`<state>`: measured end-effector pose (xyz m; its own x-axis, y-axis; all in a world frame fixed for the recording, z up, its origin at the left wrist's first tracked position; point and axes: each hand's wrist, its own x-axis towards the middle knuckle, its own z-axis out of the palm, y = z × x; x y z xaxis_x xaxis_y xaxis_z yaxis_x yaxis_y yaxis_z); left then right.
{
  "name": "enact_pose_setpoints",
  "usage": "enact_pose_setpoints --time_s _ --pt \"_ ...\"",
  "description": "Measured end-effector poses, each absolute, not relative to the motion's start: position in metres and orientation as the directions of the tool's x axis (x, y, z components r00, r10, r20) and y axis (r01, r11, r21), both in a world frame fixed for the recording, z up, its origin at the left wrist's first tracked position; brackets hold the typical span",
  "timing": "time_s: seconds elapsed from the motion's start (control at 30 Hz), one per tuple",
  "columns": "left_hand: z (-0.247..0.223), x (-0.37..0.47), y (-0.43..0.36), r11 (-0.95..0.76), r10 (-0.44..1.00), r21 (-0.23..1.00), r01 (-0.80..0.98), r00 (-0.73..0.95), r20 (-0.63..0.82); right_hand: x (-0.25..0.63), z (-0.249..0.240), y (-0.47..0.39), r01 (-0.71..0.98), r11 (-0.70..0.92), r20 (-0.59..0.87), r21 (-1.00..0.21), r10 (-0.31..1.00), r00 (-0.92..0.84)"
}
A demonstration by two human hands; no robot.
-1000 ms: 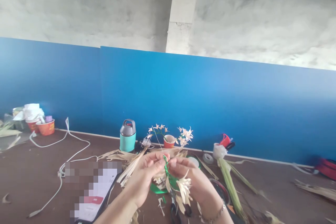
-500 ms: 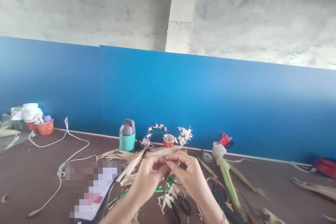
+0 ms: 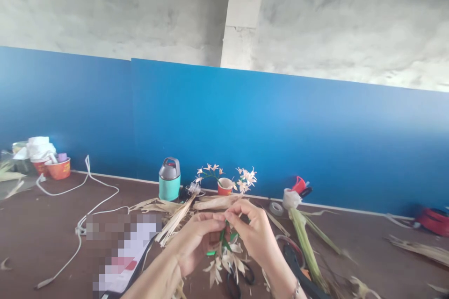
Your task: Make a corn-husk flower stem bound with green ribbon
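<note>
My left hand (image 3: 203, 238) is closed round the green stem of a corn-husk flower spray (image 3: 224, 264), whose cream petals hang down below my fingers. Thumb and fingertips of my right hand (image 3: 247, 224) are pinched together against the left fingertips at the stem's top end. What lies in that pinch is too small to make out. Beneath the flowers, partly covered by them, is a pair of black-handled scissors (image 3: 234, 285). Dry husk strips (image 3: 219, 202) lie on the brown table just beyond both hands.
A tablet-like screen (image 3: 122, 261) lies left of my hands, near a white cable (image 3: 82, 219). Along the blue partition (image 3: 280, 126) stand a teal flask (image 3: 170, 187), a paper cup (image 3: 225, 188) beside finished flowers (image 3: 247, 178), and a roll of tape (image 3: 276, 209). Green stalks (image 3: 307, 247) lie right.
My left hand has turned and its fingers now wrap the stem, more flattened than before. The flower spray has shifted slightly; my right hand keeps its pinch near the top.
</note>
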<state>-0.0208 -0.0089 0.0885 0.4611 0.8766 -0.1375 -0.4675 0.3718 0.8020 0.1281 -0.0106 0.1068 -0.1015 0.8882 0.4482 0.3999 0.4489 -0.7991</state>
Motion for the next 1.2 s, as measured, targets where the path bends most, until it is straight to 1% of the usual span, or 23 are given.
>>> enact_pose_setpoints --time_s 0.13,0.23,0.37,0.57,0.73,0.87,1.03,1.13,1.2 --pt "0.088 -0.019 -0.009 0.424 0.872 0.759 -0.495 0.450 -0.193 0.128 0.107 -0.010 0.432 0.462 0.475 -0.774 0.876 -0.086" --pt "0.087 -0.016 -0.008 0.415 0.885 0.754 -0.510 0.417 -0.205 0.128 0.106 -0.009 0.445 0.462 0.480 -0.767 0.874 -0.081" --pt "0.086 -0.015 -0.007 0.382 0.900 0.769 -0.512 0.394 -0.185 0.128 0.105 -0.008 0.430 0.450 0.469 -0.783 0.881 -0.068" --pt "0.082 -0.018 -0.007 0.342 0.901 0.813 -0.471 0.411 -0.140 0.128 0.103 -0.009 0.416 0.445 0.458 -0.793 0.886 -0.074" --pt "0.083 -0.018 -0.006 0.311 0.910 0.837 -0.451 0.394 -0.126 0.128 0.104 -0.010 0.374 0.446 0.452 -0.813 0.889 -0.077" --pt "0.087 -0.016 -0.009 0.309 0.920 0.842 -0.442 0.364 -0.147 0.128 0.105 -0.008 0.327 0.422 0.423 -0.845 0.903 -0.072" --pt "0.089 -0.014 -0.012 0.352 0.924 0.811 -0.468 0.311 -0.222 0.129 0.101 -0.005 0.277 0.360 0.354 -0.891 0.932 -0.073" --pt "0.088 -0.013 -0.011 0.350 0.928 0.814 -0.463 0.287 -0.236 0.138 0.098 0.001 0.291 0.364 0.350 -0.885 0.931 -0.101" --pt "0.086 -0.012 -0.010 0.367 0.923 0.814 -0.450 0.284 -0.259 0.152 0.098 0.007 0.334 0.353 0.357 -0.874 0.933 -0.052"
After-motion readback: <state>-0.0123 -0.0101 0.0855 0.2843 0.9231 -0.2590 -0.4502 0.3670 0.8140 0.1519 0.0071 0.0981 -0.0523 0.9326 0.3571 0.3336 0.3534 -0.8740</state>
